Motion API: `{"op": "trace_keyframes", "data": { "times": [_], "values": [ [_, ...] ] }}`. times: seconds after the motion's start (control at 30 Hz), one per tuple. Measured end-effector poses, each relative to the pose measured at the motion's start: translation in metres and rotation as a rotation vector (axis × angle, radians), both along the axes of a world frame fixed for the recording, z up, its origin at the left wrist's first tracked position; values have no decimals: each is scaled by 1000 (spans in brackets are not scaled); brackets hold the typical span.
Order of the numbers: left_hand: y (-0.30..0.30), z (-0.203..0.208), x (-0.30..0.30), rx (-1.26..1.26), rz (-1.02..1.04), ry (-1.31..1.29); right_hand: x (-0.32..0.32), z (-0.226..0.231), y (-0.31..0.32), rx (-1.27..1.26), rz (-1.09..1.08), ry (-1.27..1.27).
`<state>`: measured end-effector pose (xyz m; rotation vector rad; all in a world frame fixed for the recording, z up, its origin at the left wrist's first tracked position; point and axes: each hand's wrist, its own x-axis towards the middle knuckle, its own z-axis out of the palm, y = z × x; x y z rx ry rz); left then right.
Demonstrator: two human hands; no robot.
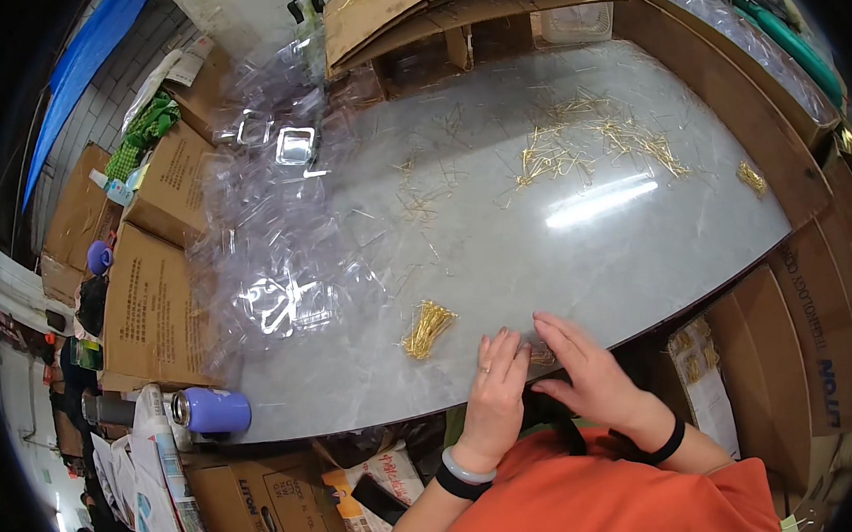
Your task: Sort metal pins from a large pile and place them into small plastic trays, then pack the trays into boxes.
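At the near edge of the grey table (504,261), my left hand (498,390) and my right hand (594,381) face each other. A small brownish, shiny thing (541,354) shows between them, mostly covered; I cannot make out its kind. The left hand's fingers lie side by side, slightly bent, beside it. On the other side the right hand's fingers are stretched out, thumb apart. To the left of my hands lies a neat bundle of gold-coloured pins (428,329). Farther back, loose gold pins (594,144) are scattered in a heap.
Clear plastic packages (277,226) pile up along the table's left side. A purple bottle (212,411) lies at the near left corner. Another pin bundle (751,179) rests by the right edge. Cardboard boxes (151,307) stand at the left, and a cardboard wall (728,91) borders the right.
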<state>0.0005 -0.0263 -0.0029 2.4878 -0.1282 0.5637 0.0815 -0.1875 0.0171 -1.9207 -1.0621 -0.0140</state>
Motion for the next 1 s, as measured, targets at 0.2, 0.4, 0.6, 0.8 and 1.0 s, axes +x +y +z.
{"op": "trace_keyframes", "data": {
  "times": [0.2,0.4,0.6,0.8,1.0],
  "values": [
    [3,0,0,-57,11,-36,22,2,-18,-181,70,-279],
    [9,-1,-4,-93,-63,-45,10,-5,-11,-128,56,-322],
    [12,-1,-6,-93,-72,-41,9,-42,-13,45,15,-606],
    [13,1,-5,-112,-96,-55,15,-40,-12,73,74,-669],
    [9,1,-5,-111,-69,-78,10,-45,-6,147,9,-652]
  ]
}}
